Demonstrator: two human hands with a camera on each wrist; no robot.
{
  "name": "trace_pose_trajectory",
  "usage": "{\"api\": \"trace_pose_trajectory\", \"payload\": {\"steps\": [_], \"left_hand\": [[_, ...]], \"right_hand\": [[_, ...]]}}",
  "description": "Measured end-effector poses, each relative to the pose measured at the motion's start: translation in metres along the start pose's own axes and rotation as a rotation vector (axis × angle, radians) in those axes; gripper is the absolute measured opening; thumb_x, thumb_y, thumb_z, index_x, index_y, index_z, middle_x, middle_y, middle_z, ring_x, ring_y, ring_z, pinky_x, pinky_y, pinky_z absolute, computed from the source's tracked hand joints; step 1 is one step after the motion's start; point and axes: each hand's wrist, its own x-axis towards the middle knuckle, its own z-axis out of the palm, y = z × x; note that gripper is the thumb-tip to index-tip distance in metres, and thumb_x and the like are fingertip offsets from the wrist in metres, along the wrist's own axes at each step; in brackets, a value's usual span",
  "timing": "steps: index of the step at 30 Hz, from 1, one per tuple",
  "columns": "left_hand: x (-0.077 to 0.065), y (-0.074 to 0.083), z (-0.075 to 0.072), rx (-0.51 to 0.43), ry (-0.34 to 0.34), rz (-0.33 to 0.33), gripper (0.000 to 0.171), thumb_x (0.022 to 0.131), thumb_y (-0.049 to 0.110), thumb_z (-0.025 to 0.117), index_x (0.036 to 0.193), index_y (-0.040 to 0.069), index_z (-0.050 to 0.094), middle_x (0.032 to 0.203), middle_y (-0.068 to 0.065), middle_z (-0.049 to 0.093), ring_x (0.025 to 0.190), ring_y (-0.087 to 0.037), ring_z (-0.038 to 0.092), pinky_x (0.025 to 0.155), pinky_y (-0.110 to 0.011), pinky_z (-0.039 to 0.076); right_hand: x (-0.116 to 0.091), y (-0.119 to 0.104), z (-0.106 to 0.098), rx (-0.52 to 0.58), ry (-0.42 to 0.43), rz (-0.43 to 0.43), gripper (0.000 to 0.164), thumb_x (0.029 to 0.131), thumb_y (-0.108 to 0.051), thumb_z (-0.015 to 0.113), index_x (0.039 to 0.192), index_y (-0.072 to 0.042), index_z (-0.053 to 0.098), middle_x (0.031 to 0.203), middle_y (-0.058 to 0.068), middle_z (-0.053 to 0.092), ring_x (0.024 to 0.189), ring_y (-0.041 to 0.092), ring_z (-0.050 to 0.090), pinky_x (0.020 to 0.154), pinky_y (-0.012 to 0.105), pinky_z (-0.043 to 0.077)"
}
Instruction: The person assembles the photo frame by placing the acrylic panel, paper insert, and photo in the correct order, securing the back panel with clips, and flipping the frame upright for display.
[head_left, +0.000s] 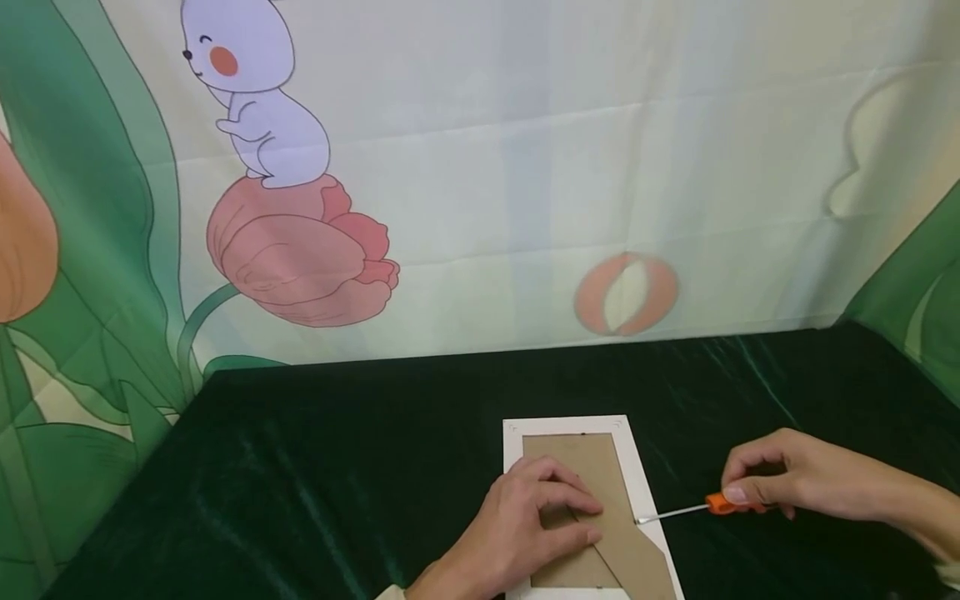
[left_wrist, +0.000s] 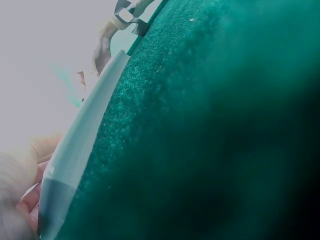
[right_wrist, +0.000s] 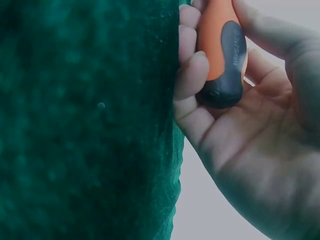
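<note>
On the dark green velvet cloth (head_left: 337,467) that covers the table, at about 6 o'clock in the head view, a white picture frame (head_left: 513,433) lies face down with its brown cardboard backing (head_left: 600,475) turned up. A folded cardboard stand (head_left: 637,558) slants across the lower part of the backing toward 5 o'clock.

The left hand (head_left: 525,525) rests flat on the backing, palm down, its fingers straight and slightly spread, their tips pressing the board near the frame's right rail. In the left wrist view only the frame's pale edge (left_wrist: 85,135) and a blurred bit of finger at 8 o'clock show against the cloth.

At 4 o'clock of the head view the right hand (head_left: 787,479) grips a screwdriver (head_left: 697,508) with an orange handle; the fingers are curled round the handle and the thumb lies along it. The thin metal shaft points toward 9 o'clock, and its tip meets the right edge of the frame, just beside the left fingertips. The right wrist view shows the handle's orange and dark grey butt (right_wrist: 222,60) seated in the palm, fingers clamped on it and resting against the cloth.

Behind the table, at 12 o'clock, hangs a printed backdrop (head_left: 525,167) with a pale cartoon rabbit (head_left: 255,92) sitting on a pink tulip (head_left: 300,250), and green leaves at 9 o'clock.
</note>
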Motion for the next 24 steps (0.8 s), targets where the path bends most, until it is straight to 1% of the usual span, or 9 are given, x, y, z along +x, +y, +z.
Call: {"api": "trace_pose_trajectory", "payload": {"steps": [4,8,14,17,21,24], "left_hand": [[-0.0002,0.0002,-0.0006,-0.005,0.004,-0.004,0.013,0.093,0.020,0.086,0.106,0.020,0.085,0.109,0.020,0.064,0.112,-0.003,0.054,0.101,-0.029,0.047],[0.0002,0.0005,-0.0023,0.000,-0.006,-0.004,0.013,0.093,0.020,0.085,0.106,0.020,0.085,0.109,0.019,0.064,0.112,-0.003,0.054,0.100,-0.029,0.047],[-0.0012,-0.0006,-0.0019,-0.016,-0.016,-0.029,0.014,0.094,0.021,0.085,0.107,0.021,0.085,0.110,0.020,0.064,0.113,-0.003,0.053,0.101,-0.031,0.047],[-0.0012,-0.0005,-0.0006,-0.017,-0.018,-0.038,0.014,0.093,0.021,0.085,0.107,0.021,0.085,0.110,0.021,0.063,0.113,-0.003,0.053,0.102,-0.031,0.046],[0.0000,-0.0001,0.0010,0.005,-0.001,-0.009,0.014,0.093,0.021,0.086,0.106,0.021,0.085,0.109,0.020,0.065,0.113,-0.004,0.054,0.101,-0.030,0.047],[0.0009,-0.0002,0.0022,0.017,0.017,0.011,0.014,0.091,0.020,0.087,0.105,0.020,0.086,0.108,0.019,0.065,0.112,-0.004,0.056,0.099,-0.028,0.048]], "right_hand": [[0.0006,-0.0021,0.0011,-0.007,0.004,-0.017,0.023,0.110,-0.006,0.055,0.102,-0.017,0.073,0.086,0.002,0.065,0.069,0.021,0.060,0.051,0.030,0.051],[0.0011,-0.0041,0.0020,-0.001,0.001,-0.002,0.022,0.110,-0.006,0.054,0.102,-0.017,0.072,0.086,0.002,0.065,0.066,0.021,0.060,0.050,0.029,0.049],[0.0021,-0.0032,0.0024,0.024,-0.021,-0.030,0.023,0.110,-0.005,0.052,0.104,-0.016,0.071,0.086,0.004,0.065,0.065,0.021,0.060,0.049,0.029,0.049],[0.0016,-0.0027,0.0023,0.027,-0.027,-0.022,0.023,0.110,-0.005,0.052,0.104,-0.016,0.071,0.086,0.001,0.065,0.065,0.020,0.060,0.049,0.029,0.049],[0.0000,-0.0027,0.0022,0.036,-0.034,-0.005,0.022,0.110,-0.005,0.052,0.104,-0.015,0.070,0.085,0.001,0.065,0.065,0.020,0.060,0.048,0.029,0.049],[-0.0008,-0.0028,0.0023,0.051,-0.048,-0.005,0.022,0.110,-0.005,0.051,0.103,-0.014,0.069,0.084,0.004,0.064,0.066,0.020,0.060,0.047,0.029,0.048]]}}
